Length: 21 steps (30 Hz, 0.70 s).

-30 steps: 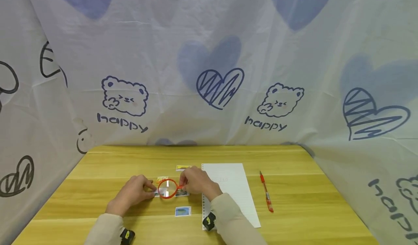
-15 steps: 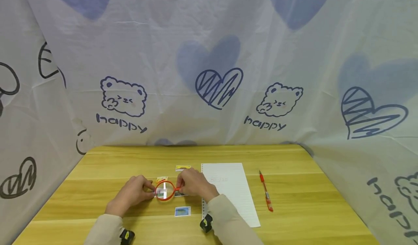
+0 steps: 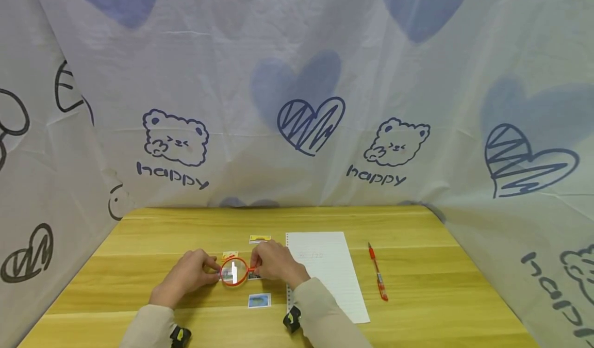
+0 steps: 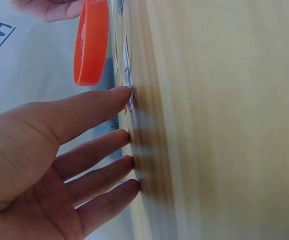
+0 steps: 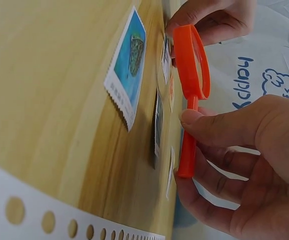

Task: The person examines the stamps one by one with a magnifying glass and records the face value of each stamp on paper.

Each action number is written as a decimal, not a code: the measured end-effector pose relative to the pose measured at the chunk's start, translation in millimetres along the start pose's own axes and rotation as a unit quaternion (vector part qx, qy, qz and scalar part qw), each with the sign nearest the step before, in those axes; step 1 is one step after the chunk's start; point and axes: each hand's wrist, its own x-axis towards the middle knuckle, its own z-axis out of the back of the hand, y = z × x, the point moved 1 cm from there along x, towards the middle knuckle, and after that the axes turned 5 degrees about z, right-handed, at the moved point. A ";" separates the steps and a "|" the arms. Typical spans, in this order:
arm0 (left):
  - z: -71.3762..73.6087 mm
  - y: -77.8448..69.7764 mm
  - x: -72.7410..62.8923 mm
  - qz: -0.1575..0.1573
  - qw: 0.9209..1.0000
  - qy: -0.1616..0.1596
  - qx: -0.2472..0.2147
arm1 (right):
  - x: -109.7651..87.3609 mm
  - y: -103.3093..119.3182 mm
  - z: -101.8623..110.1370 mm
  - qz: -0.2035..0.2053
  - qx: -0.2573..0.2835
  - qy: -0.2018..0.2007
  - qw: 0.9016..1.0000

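Observation:
My right hand (image 3: 274,260) grips the handle of a red-rimmed magnifying glass (image 5: 187,150). Its round lens is over a small postage stamp (image 3: 226,275), which shows partly through the glass with a bright glare across it. At that stamp's left edge, my left hand (image 3: 190,273) pinches with thumb and forefinger. In the left wrist view its thumb (image 4: 97,107) is at the stamp's edge, while the other fingers reach the tabletop and the forefinger is hidden. A dark stamp (image 3: 255,275) lies beneath the right fingers, partly covered.
Around the lens lie a blue stamp (image 3: 259,300) towards me, a yellow stamp (image 3: 260,238) farther back and a yellow-red stamp (image 3: 230,255). A lined, punched sheet of paper (image 3: 329,281) is on the right, partly under my right forearm. Beyond it rests a red pen (image 3: 378,273).
The magnifying glass has shifted slightly left and down with my right hand, then stayed there over the stamp. My left hand has stayed in place.

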 end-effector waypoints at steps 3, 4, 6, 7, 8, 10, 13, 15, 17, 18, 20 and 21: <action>0.1 -0.2 0.1 0.002 1.000 0.002 0.000 | -0.1 0.6 0.0 -0.001 0.001 0.001 1.000; 0.2 -0.2 0.1 0.003 1.000 0.002 0.000 | 0.0 0.6 -0.2 -0.002 0.001 0.001 1.000; 0.2 -0.3 0.2 0.003 1.000 0.002 0.000 | 0.1 1.0 -0.2 -0.003 0.001 0.002 1.000; 0.2 -0.4 0.2 0.003 1.000 0.002 0.001 | 0.2 1.1 -0.2 -0.003 0.001 0.002 1.000; 0.2 -0.4 0.1 0.003 1.000 0.001 0.001 | 0.2 1.2 -0.3 -0.004 0.001 0.003 1.000; 0.0 -0.3 0.3 0.003 1.000 0.001 0.001 | 0.2 1.4 -0.2 -0.004 0.002 0.003 1.000; -0.1 0.0 0.5 0.003 1.000 0.001 0.000 | 0.0 1.8 0.4 -0.003 0.005 0.003 1.000; -0.4 0.6 0.8 0.003 1.000 0.001 0.000 | -0.3 1.9 0.5 -0.003 0.005 0.003 1.000; -0.6 1.0 1.0 0.003 1.000 0.001 0.000 | -0.5 1.9 0.5 -0.001 0.004 0.002 1.000; -0.8 1.2 1.0 0.003 1.000 0.001 0.000 | -0.5 1.7 0.4 0.000 0.004 0.002 1.000; -0.9 1.5 1.1 0.002 1.000 0.001 0.000 | -0.6 1.4 0.1 0.001 0.002 0.001 1.000; -1.0 1.6 1.2 0.002 1.000 0.001 0.000 | -0.6 1.3 0.0 0.002 0.002 0.000 1.000</action>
